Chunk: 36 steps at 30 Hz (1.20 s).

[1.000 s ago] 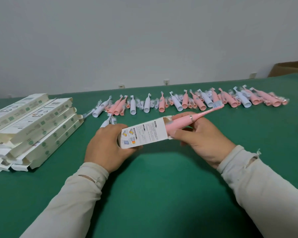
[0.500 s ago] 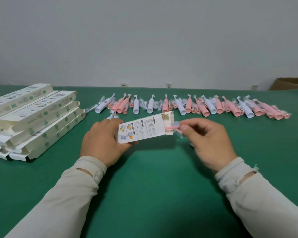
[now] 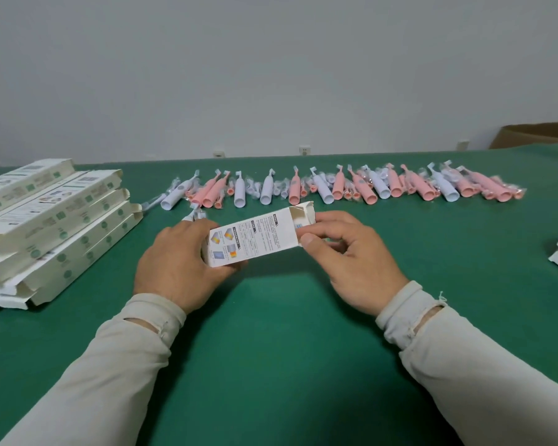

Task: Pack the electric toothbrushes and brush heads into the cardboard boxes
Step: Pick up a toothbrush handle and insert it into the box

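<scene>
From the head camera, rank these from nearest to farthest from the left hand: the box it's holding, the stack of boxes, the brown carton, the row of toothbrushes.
1. The white box, gripped in the left hand itself.
2. The row of toothbrushes, just beyond, toward the wall.
3. The stack of boxes, off to the left.
4. The brown carton, far right corner.
</scene>
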{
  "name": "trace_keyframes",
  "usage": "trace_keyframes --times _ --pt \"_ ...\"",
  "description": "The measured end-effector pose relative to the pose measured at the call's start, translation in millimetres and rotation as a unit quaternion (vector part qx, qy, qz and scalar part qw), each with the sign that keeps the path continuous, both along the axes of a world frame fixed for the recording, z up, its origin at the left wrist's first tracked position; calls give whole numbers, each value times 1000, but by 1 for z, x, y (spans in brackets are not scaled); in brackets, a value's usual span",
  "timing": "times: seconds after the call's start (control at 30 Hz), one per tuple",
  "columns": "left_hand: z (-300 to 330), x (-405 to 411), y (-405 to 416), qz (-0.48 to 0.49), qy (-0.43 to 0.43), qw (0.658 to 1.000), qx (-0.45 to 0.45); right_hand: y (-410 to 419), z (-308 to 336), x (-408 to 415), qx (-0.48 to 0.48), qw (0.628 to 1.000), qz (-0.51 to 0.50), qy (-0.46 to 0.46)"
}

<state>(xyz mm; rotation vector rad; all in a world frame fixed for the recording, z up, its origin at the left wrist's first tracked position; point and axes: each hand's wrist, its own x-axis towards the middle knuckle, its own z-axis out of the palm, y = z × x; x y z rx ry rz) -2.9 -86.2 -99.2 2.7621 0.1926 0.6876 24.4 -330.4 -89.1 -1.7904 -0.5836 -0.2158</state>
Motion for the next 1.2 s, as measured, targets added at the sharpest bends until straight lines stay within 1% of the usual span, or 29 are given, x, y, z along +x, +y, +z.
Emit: trace_keyframes --times 0.07,0.13,0.17,0.27,0.33,0.43,0.5,0.57,0.67,0.73,0.8,0.87,0.9,0.97,1.03,1.07,1.1,1.13,1.2 --pt "0 -1 -1 -1 1 1000 -8 0 -1 2 13 1000 -24 -4" --pt "1 -2 -2 -3 0 1000 -7 0 -2 4 29 999 -36 13" --pt "0 -3 -2 -5 1 1000 -2 -1 -2 5 22 999 -37 15" --pt "-1 -3 -3 -13 5 1000 11 -2 -5 6 -31 999 -42 0" --pt "-2 -2 -3 -11 7 1000 4 -5 -5 8 -50 998 -39 7" --pt "-3 -2 -3 -9 1 1000 -5 -11 -3 11 -95 995 -8 17" --pt "-2 -2 -3 -13 3 1000 -2 -13 -3 11 -134 991 5 12" --pt "-2 -3 -3 -16 4 1000 2 -14 -2 11 -150 989 9 0" --pt "0 -4 -7 -4 -4 1000 5 -15 2 9 -139 989 23 -38" --pt "1 -4 -8 -10 8 1000 3 -16 5 10 -125 990 25 -55" --pt "2 -4 -8 -22 24 999 5 -17 5 12 -118 991 39 -49" --pt "2 -4 -6 -30 35 999 8 -18 2 14 -113 991 59 -26" --pt "2 -4 -6 -34 38 999 7 -18 1 15 -96 993 62 -11" --pt "2 -3 -3 -33 39 999 -1 -20 0 20 -26 999 30 20" --pt "2 -2 2 -16 34 999 -3 -27 3 28 37 997 -60 37" --pt "2 -2 4 -5 32 999 1 -32 3 33 36 992 -118 33" --pt "1 -2 6 6 32 999 4 -38 3 37 2 985 -169 23" --pt "1 -2 8 16 33 999 5 -44 2 40 -55 977 -204 20" --pt "0 -2 10 27 29 999 2 -53 1 43 -183 957 -221 44"
